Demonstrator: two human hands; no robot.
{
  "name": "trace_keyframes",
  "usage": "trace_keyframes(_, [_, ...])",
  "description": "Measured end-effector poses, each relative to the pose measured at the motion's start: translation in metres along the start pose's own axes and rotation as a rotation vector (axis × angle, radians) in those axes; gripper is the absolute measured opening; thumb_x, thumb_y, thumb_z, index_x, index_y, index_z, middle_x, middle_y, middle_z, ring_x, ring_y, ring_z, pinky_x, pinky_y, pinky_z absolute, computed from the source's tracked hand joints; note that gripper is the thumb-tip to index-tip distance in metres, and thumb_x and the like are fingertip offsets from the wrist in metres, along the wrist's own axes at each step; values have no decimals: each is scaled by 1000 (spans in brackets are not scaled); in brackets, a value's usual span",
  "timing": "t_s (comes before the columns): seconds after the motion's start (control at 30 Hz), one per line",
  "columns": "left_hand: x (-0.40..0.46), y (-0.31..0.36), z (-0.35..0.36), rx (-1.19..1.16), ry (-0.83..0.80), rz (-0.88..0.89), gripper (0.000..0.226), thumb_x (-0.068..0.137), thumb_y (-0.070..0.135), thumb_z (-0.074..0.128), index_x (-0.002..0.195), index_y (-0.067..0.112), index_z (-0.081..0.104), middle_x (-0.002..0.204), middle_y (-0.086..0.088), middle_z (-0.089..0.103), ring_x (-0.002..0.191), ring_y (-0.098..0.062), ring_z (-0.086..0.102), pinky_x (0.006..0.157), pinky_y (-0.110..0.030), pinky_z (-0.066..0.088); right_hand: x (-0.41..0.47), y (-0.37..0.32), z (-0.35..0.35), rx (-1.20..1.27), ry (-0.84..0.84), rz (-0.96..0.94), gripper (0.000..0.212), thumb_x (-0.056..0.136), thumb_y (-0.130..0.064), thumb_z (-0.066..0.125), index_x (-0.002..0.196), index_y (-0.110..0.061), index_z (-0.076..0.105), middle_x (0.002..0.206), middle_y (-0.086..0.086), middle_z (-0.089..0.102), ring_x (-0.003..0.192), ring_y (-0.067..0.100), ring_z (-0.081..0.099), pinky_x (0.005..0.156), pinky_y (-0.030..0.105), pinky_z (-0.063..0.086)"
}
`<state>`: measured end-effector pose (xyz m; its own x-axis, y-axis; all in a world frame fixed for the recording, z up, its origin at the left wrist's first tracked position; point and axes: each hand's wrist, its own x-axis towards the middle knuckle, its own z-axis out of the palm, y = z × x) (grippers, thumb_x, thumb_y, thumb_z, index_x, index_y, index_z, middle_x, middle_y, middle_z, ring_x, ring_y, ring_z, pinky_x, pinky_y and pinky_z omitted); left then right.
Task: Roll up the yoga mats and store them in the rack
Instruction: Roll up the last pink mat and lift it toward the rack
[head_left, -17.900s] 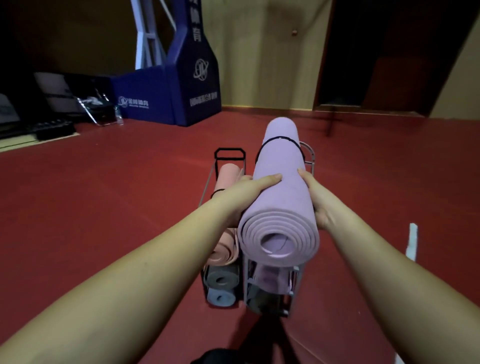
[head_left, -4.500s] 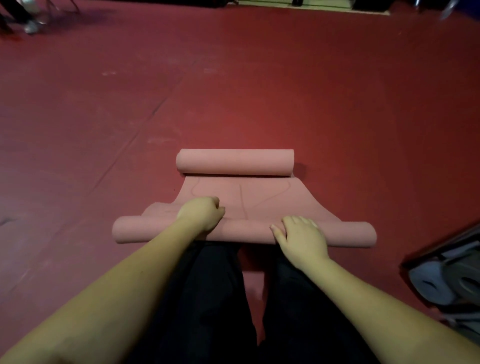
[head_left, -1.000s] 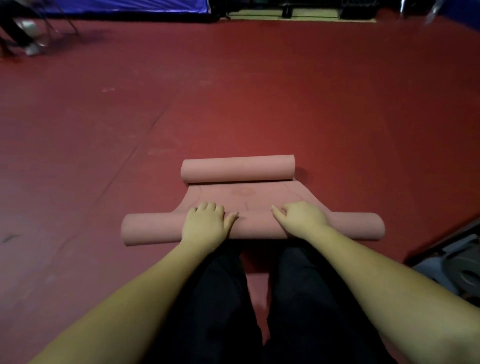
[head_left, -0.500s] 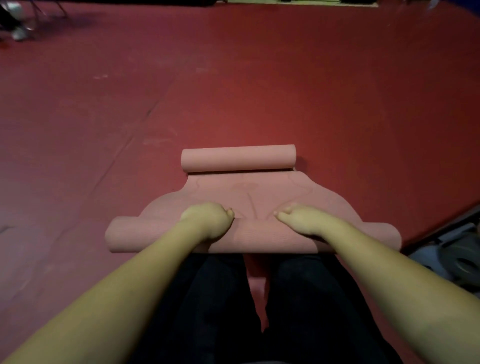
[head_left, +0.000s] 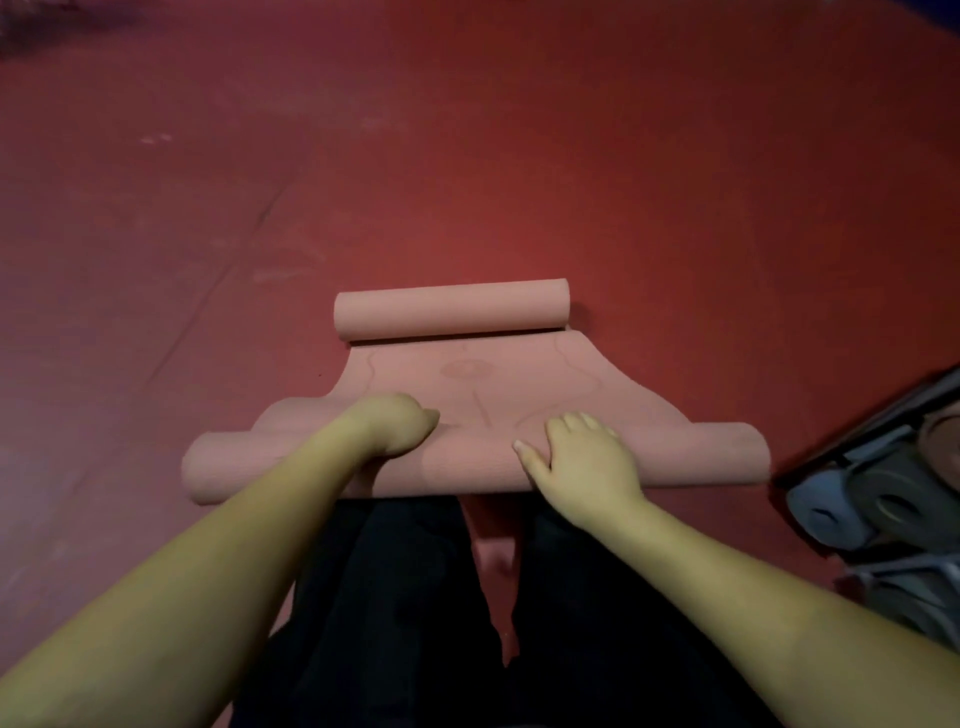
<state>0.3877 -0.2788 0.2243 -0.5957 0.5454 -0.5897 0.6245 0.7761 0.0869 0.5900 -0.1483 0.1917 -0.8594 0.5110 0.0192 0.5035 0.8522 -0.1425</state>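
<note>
A pink yoga mat (head_left: 470, 387) lies on the red floor in front of my knees. Its far end is curled into a small roll (head_left: 451, 314), and its near end forms a longer roll (head_left: 467, 460) across my lap line. My left hand (head_left: 395, 423) sits on the near roll with fingers curled over its far side, gripping it. My right hand (head_left: 582, 457) lies on top of the same roll with fingers fairly straight, pressing down. The storage rack (head_left: 883, 493) shows at the right edge, holding rolled grey and blue mats.
My dark trousers (head_left: 415, 597) fill the bottom centre, knees just behind the near roll. Red floor (head_left: 467, 156) stretches ahead and to the left. The rack stands close to the mat's right end.
The camera tipped further down. My right hand shifted from the roll's far side onto its top, fingers spread flatter. The left hand stays curled on the roll.
</note>
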Motion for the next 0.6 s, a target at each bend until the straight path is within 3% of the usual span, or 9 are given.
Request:
trace_keyframes(0.1, [1,-7,5,-106,166,66,47,104,45,33,123,14,62,130,-15,61,116,-35,56,95,-39,45,8,-1,2,6,-1,25,62,89,-61,29,79,-11,65,81,8,65,83,31,62,72,37,48])
trace_keyframes(0.27, [-10,-7,14,-28,573,117,43,104,37,38,93,10,69,98,-11,64,91,-34,60,71,-39,48,24,0,-4,-39,-70,29,71,87,-65,18,95,-14,67,102,6,67,101,29,60,83,37,44])
trace_keyframes(0.4, [-21,1,21,-9,648,71,47,103,41,38,85,9,68,92,-13,69,87,-36,62,64,-36,41,31,3,-5,-28,-132,54,58,96,-60,31,102,-16,68,108,7,67,104,29,59,83,36,44])
trace_keyframes(0.5, [-29,5,34,20,624,69,56,99,52,37,82,9,68,87,-15,68,83,-37,63,69,-39,46,43,4,-8,-9,-212,85,61,97,-60,27,100,-16,69,107,8,68,101,31,62,74,34,43])
trace_keyframes(0.6, [-33,7,45,108,572,70,68,92,61,26,78,10,69,81,-14,68,78,-35,65,74,-41,45,57,5,-12,-11,-292,104,70,95,-64,22,108,-16,71,110,10,69,102,32,63,77,35,47])
